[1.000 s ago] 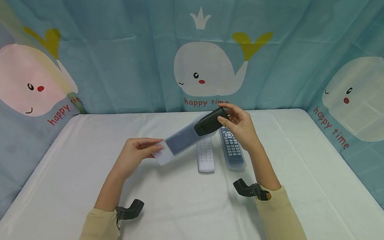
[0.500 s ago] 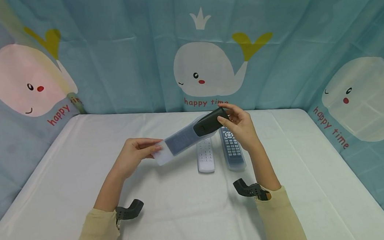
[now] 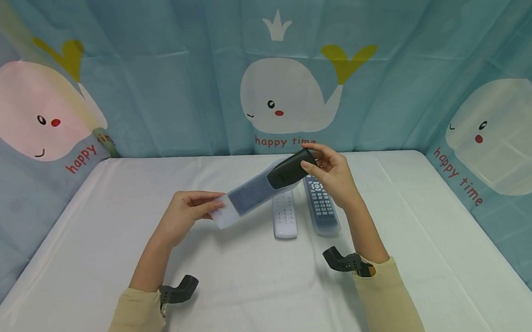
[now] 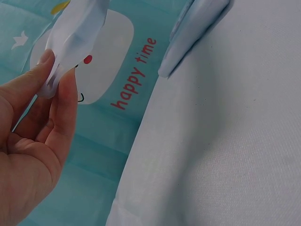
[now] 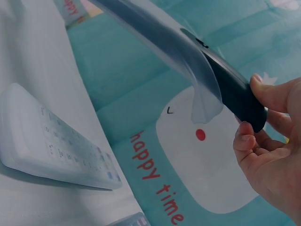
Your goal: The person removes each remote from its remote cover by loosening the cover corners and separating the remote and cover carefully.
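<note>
Over the table's far half, a black remote control [image 3: 289, 170] lies partly inside a translucent plastic sleeve [image 3: 251, 193], tilted with its right end higher. My left hand [image 3: 186, 214] pinches the sleeve's pale lower end between thumb and fingers, as the left wrist view shows with the crumpled plastic [image 4: 77, 33]. With thumb and fingertips, my right hand [image 3: 335, 177] grips the bare black end of the remote. In the right wrist view the sleeve's open mouth [image 5: 207, 103] flares around the remote's body.
Below the held pair, a white remote [image 3: 285, 218] lies on the white-covered table [image 3: 255, 288]. Beside it on the right is a dark remote [image 3: 325, 210] in a clear cover, its top end behind my right hand. A blue whale-print curtain [image 3: 175, 100] rises behind the table.
</note>
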Demonstrator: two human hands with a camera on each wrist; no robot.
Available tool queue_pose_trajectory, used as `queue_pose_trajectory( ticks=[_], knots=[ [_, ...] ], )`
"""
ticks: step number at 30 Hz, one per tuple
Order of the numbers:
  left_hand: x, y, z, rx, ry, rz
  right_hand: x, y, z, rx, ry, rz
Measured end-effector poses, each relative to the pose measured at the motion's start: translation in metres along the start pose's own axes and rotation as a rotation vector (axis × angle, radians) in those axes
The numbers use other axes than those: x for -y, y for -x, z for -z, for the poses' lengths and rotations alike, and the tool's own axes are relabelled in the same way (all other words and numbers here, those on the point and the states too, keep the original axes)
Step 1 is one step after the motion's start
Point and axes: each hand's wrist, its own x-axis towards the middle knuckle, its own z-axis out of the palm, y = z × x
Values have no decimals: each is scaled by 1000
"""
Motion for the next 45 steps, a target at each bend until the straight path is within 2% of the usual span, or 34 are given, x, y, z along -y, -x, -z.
queue_pose_trajectory(
  ticks=[31, 45],
  knots=[
    [0, 1, 5, 1, 6, -20, -1, -2, 4, -16, -30, 5],
    [-1, 2, 5, 4, 7, -2, -2, -1, 5, -18, -40, 24]
  ],
)
